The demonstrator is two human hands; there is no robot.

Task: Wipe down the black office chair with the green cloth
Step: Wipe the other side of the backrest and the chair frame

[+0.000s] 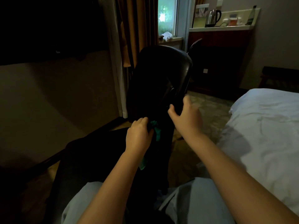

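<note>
On my right the white-sheeted bed [267, 126] fills the side of the view. Its near edge runs close past my right forearm, and a strip of patterned floor [210, 113] is the only open room between it and the chair. The black padded office chair [158, 78] sits straight ahead, with its rounded glossy top edge toward the window. Its left side is close to the beige wall [48, 94] and the long brown curtain [137, 29]. Most of its surface is lost in the dark. Behind it, well apart, stands the dark wooden bench [221, 39] with a pale top. My right hand [186, 117] grips a dark edge on the chair's right side, thumb and fingers curled round it. My left hand [137, 136] lies lower and just left of it, fingers curled over the crumpled green cloth [156, 131], holding it against the chair. A tail of the cloth shows under the wrist. A steel kettle [213, 17] stands on the bench.
</note>
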